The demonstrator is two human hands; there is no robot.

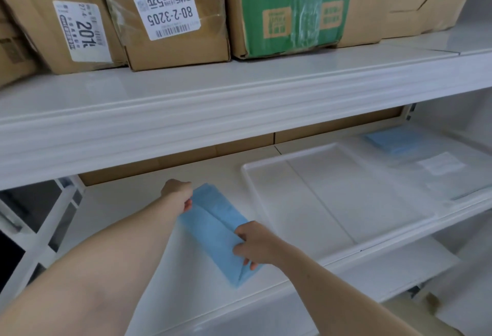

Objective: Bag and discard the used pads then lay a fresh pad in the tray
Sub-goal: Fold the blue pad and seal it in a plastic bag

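Both hands on the folded blue pad (213, 223), just left of the empty white tray (266, 202): left hand (177, 193) pinches its far end, right hand (253, 242) its near end, likely to unfold it.

Matt blue paper pad (213, 225), glossy plastic tray (343, 202)

Left hand (177, 193) fingers hidden behind blue pad (215, 229); cardboard boxes (170, 16) cut off at top; pad pack (394, 138) blurred.
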